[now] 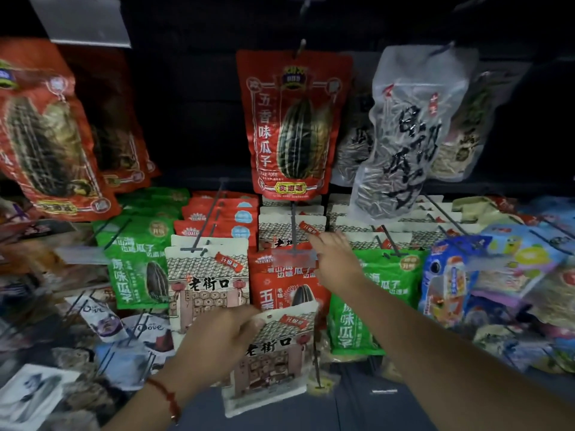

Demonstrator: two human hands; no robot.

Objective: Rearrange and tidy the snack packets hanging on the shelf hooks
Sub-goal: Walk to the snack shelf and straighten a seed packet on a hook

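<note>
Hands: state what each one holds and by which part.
The left hand grips a cream snack packet by its upper left edge. The right hand holds nothing, reaching toward a hook.

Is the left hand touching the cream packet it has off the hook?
Touching. The head view shows the left hand with fingers wrapped over the cream packet's top corner.

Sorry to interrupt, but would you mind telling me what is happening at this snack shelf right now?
A person is tidying hanging snack packets. The left hand holds a cream packet with a tiled-roof picture off its hook, low in front of the display. The right hand reaches to the middle hook, where matching cream packets and red packets hang.
</note>
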